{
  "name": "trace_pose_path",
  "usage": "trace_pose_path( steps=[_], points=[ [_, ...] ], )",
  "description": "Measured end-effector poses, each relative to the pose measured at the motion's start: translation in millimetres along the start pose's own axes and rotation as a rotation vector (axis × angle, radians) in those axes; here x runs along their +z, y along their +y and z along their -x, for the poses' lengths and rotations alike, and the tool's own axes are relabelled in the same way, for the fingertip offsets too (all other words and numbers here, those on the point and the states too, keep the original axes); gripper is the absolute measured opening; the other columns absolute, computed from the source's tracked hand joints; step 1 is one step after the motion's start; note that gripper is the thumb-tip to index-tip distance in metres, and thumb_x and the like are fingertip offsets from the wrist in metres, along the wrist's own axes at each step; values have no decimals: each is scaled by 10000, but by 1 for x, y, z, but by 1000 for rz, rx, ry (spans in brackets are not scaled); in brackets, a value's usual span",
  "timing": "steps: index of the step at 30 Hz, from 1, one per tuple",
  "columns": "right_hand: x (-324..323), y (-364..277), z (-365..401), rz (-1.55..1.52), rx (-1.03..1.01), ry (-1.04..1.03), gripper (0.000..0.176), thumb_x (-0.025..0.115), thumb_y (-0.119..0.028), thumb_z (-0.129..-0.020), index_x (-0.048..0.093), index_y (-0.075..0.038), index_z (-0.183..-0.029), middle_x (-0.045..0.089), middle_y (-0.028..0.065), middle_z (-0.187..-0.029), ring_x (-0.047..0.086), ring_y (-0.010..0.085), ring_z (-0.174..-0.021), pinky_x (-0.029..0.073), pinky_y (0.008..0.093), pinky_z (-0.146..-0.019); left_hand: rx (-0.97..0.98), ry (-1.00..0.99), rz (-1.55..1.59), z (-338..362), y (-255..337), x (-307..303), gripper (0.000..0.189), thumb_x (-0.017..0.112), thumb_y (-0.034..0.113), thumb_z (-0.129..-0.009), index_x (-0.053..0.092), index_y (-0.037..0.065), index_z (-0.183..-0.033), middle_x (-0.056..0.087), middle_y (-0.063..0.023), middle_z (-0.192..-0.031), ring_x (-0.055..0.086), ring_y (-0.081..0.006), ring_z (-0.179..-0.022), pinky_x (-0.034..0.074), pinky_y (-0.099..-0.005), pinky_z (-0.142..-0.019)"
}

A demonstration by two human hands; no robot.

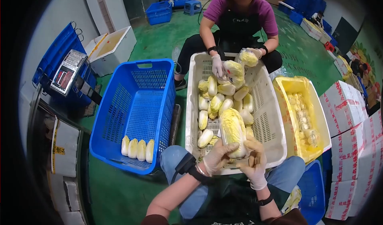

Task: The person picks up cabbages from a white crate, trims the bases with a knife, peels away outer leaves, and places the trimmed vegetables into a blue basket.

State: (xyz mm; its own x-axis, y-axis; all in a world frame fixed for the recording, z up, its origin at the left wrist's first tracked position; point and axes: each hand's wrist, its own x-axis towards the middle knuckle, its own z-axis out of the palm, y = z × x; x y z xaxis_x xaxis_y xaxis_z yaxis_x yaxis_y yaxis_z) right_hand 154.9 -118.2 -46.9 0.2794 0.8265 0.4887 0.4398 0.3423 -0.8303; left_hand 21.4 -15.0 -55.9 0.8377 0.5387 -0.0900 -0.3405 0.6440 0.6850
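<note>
We hold one big cabbage [232, 128] above the near end of the white crate [266, 119]. Our left grip [217, 158] is clasped on its lower left side, and our right grip [254, 164] grasps its lower end from the right. In this crate, many small cabbages [205, 138] lie in a loose heap. At left, the blue crate [145, 107] carries four cabbages [141, 150] side by side. Opposite us sits a person [243, 13] wearing gloves.
</note>
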Motion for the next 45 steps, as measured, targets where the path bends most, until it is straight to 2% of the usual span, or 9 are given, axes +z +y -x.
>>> trace_pose_path(
  steps=[6, 15, 23, 28, 32, 37, 41, 43, 45],
  points=[
    [-29, -5, 3, -386, 552, 423, 358, 648, -152, -889, 565, 54, -1169, 620, 119, -1090, 581, 172, -1022, 427, 307, -954, -128, -66, 72, 5, -14, 4, 779, 726, 208, -803, 280, 11, -1410, 498, -89, -1282, 526, -196, -1170, 448, -325, -990],
    [-35, 8, -20, -154, 637, 58, 404, 697, -191, -859, 564, 1, -1189, 597, 65, -1098, 538, 114, -998, 431, 260, -878, -153, -123, -139, 4, -22, 0, 790, 674, 127, -766, 267, 33, -1436, 487, -103, -1309, 510, -213, -1196, 430, -355, -1000],
    [-39, 10, -5, -807, 459, 675, 138, 594, -202, -944, 505, -133, -866, 419, -78, -613, 275, 28, -419, 237, 183, -400, -39, -22, 424, 3, -26, 7, 680, 626, 166, -784, 350, 39, -1394, 481, -122, -1342, 488, -284, -1237, 405, -471, -1033],
    [-66, 10, 8, -1044, 490, 794, 57, 560, -165, -955, 567, -112, -937, 464, -64, -631, 342, 33, -449, 292, 190, -424, 120, 7, 545, -5, -21, 11, 650, 654, 229, -831, 353, 62, -1382, 471, -144, -1355, 468, -342, -1259, 388, -569, -1040],
    [-123, -47, -12, -1800, -179, 40, 209, 540, -78, -889, 629, -82, -1078, 635, 20, -797, 463, 58, -497, 377, 172, -456, 152, 193, 432, -3, -32, -4, 644, 658, 263, -854, 344, 78, -1385, 468, -133, -1351, 463, -376, -1248, 389, -589, -1037],
    [-182, -64, -6, -1859, -831, 117, 293, 595, -40, -726, 691, -93, -998, 663, 0, -864, 310, 23, -409, 206, 223, -361, 123, 100, 391, -2, -36, -7, 708, 655, 370, -862, 303, 109, -1418, 456, -119, -1359, 460, -341, -1258, 384, -605, -1031],
    [-176, -4, 14, -1884, -218, 428, 308, 656, -138, -810, 635, -105, -1116, 630, -31, -841, 233, 22, -408, 183, 220, -378, 135, -69, 513, -7, -26, 5, 749, 567, 501, -896, 255, 101, -1447, 405, -117, -1414, 441, -319, -1283, 390, -569, -1030],
    [-116, 5, 15, -913, 425, 865, 333, 628, -182, -899, 570, -87, -1213, 619, -5, -855, 293, 20, -445, 262, 195, -390, 113, -77, 524, -6, -30, 4, 732, 525, 509, -917, 255, 89, -1452, 394, -113, -1420, 420, -295, -1299, 380, -532, -1044],
    [-70, 47, 10, -291, 642, 332, 464, 662, -49, -838, 535, -23, -1283, 609, 64, -1107, 605, 135, -857, 510, 235, -695, 88, -88, 535, -6, -32, 2, 718, 483, 516, -937, 255, 76, -1457, 384, -109, -1426, 400, -272, -1316, 371, -496, -1059]
  ],
)
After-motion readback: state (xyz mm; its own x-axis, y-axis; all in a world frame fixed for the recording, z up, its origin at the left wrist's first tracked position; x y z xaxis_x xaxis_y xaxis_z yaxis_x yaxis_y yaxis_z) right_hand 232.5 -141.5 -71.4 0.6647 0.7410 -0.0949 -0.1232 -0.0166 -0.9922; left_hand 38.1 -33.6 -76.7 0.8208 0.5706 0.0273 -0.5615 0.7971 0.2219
